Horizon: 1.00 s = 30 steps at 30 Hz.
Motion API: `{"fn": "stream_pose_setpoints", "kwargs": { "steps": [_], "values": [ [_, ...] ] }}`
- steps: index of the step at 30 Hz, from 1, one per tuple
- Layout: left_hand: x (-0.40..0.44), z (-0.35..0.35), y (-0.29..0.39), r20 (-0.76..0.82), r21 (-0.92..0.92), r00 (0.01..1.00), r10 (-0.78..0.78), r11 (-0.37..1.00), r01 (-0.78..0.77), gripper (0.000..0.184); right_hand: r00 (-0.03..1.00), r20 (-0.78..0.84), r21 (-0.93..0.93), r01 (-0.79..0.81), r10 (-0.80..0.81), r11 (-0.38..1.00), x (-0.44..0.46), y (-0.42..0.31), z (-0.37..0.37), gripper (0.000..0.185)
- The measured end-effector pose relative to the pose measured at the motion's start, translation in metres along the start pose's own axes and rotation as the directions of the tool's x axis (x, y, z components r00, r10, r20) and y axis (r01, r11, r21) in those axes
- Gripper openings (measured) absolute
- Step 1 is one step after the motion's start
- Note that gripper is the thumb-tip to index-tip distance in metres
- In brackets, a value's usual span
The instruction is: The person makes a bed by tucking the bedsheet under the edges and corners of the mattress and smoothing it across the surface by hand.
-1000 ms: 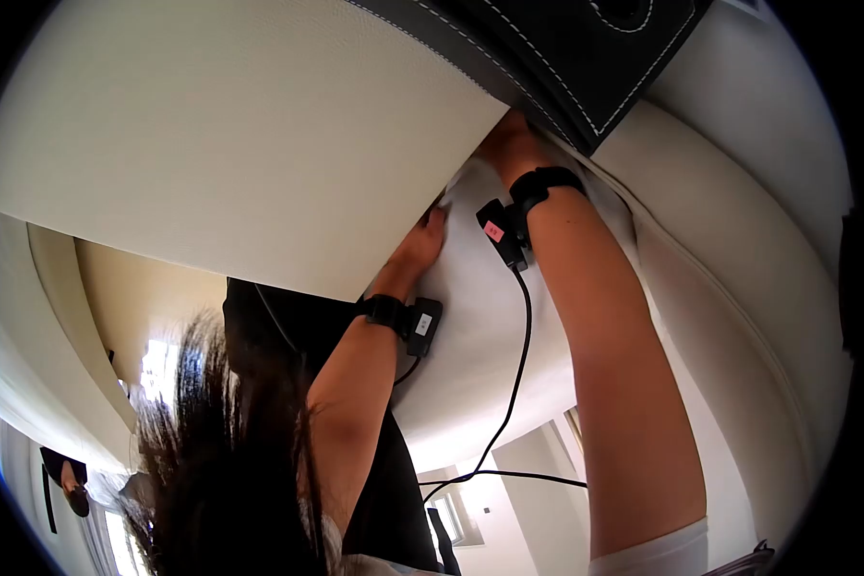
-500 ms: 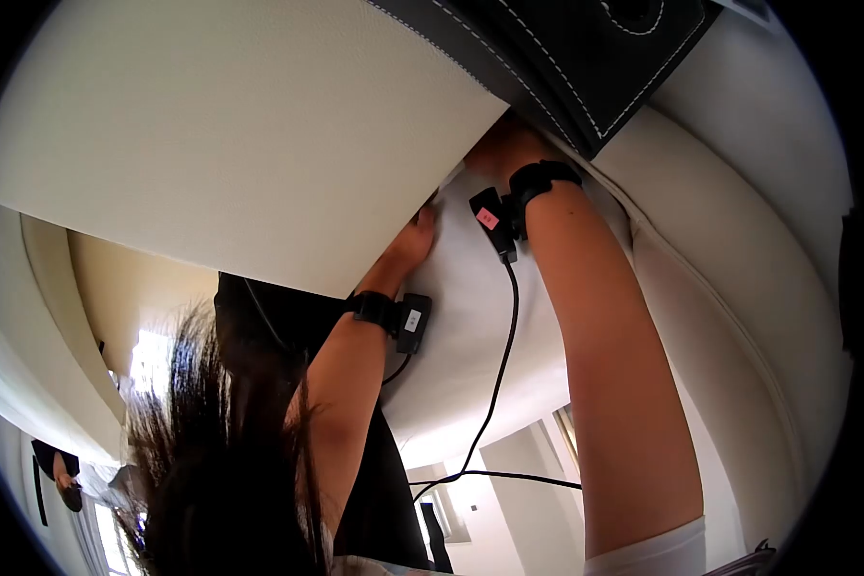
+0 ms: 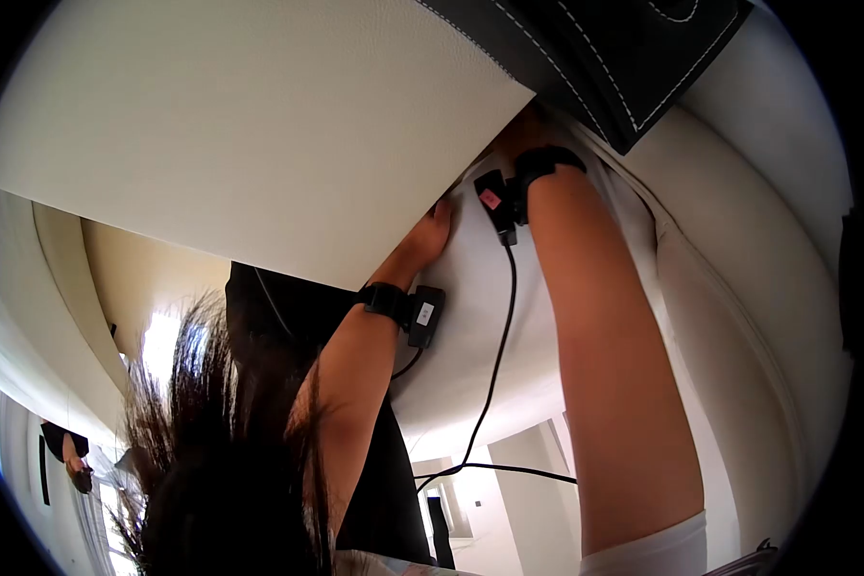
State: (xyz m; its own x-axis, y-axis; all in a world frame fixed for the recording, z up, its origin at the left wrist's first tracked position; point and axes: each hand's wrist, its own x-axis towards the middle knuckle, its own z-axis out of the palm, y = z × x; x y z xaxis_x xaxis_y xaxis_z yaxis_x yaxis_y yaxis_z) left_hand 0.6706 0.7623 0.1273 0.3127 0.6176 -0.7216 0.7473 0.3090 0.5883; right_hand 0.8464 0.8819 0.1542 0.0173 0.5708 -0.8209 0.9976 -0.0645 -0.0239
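Observation:
A large cream panel with a leathery grain (image 3: 250, 134) fills the upper left and covers part of both hands. My left hand (image 3: 434, 230) is at the panel's lower right edge, its thumb side showing and the other fingers hidden beneath. Farther up, my right hand (image 3: 523, 132) reaches into shadow between the panel's corner and a black leather piece with white stitching (image 3: 595, 67). Its fingers cannot be made out, nor can anything they may hold. Under both hands lies a smooth pale surface (image 3: 480, 317).
Black straps with small boxes, one on the left wrist (image 3: 424, 315) and one on the right (image 3: 496, 206), trail a black cable (image 3: 497, 365). A cream padded edge with a seam (image 3: 739, 269) curves along the right. Dark hair (image 3: 230, 461) hangs at lower left. Another person's hand (image 3: 72, 461) shows far left.
The panel and black leather piece sit slightly farther right in view. My left hand has shifted right and up a little; my right hand is a little higher and deeper in shadow.

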Motion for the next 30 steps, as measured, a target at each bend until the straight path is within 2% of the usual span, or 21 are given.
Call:
{"fn": "stream_pose_setpoints", "kwargs": {
  "steps": [6, 10, 13, 17, 20, 22, 24, 26, 28, 29, 30],
  "values": [
    [-0.002, -0.002, -0.005, 0.022, 0.010, 0.998, -0.055, 0.998, 0.054, 0.043, 0.999, -0.004, -0.065, -0.032, 0.032, 0.997, 0.014, -0.003, 0.005, 0.044],
    [-0.004, 0.002, -0.007, 0.001, -0.004, 1.000, -0.005, 1.000, 0.005, 0.043, 0.997, -0.020, -0.114, -0.074, 0.072, 0.991, 0.024, 0.000, 0.018, 0.044],
    [-0.005, -0.025, 0.016, 0.031, -0.075, 1.000, 0.001, 0.997, 0.002, 0.043, 0.989, -0.063, -0.174, -0.145, 0.136, 0.974, 0.038, -0.001, 0.033, 0.044],
    [-0.012, -0.040, 0.029, 0.155, -0.079, 0.986, -0.067, 0.994, 0.080, 0.037, 0.964, -0.118, -0.240, -0.259, 0.237, 0.936, 0.054, -0.012, 0.056, 0.044],
    [-0.004, 0.005, -0.014, 0.091, -0.173, 0.996, 0.011, 0.985, 0.005, 0.033, 0.930, -0.252, -0.276, -0.333, 0.267, 0.902, 0.063, -0.017, 0.089, 0.044],
    [0.005, 0.037, -0.046, 0.034, -0.303, 0.996, 0.081, 0.951, -0.067, 0.032, 0.837, -0.494, -0.300, -0.417, 0.234, 0.858, 0.070, -0.005, 0.121, 0.045],
    [0.001, 0.029, -0.044, 0.015, -0.344, 0.993, 0.116, 0.933, -0.103, 0.031, 0.788, -0.599, -0.285, -0.378, 0.145, 0.881, 0.064, -0.009, 0.114, 0.044],
    [-0.002, 0.012, -0.030, 0.044, -0.202, 0.989, 0.144, 0.971, -0.132, 0.031, 0.739, -0.670, -0.271, -0.331, 0.069, 0.904, 0.063, -0.013, 0.115, 0.044],
    [-0.008, 0.001, -0.019, 0.080, -0.141, 0.989, 0.125, 0.984, -0.112, 0.030, 0.712, -0.701, -0.258, -0.306, 0.041, 0.916, 0.045, -0.020, 0.097, 0.044],
    [-0.011, -0.001, -0.016, 0.091, -0.118, 0.989, 0.116, 0.987, -0.105, 0.030, 0.911, -0.395, -0.154, -0.198, 0.123, 0.968, 0.025, -0.026, 0.063, 0.046],
    [-0.007, 0.003, -0.018, 0.164, -0.145, 0.984, 0.062, 0.989, -0.039, 0.030, 0.989, -0.030, -0.011, -0.142, 0.142, 0.990, 0.010, -0.029, 0.043, 0.047]
  ]
}}
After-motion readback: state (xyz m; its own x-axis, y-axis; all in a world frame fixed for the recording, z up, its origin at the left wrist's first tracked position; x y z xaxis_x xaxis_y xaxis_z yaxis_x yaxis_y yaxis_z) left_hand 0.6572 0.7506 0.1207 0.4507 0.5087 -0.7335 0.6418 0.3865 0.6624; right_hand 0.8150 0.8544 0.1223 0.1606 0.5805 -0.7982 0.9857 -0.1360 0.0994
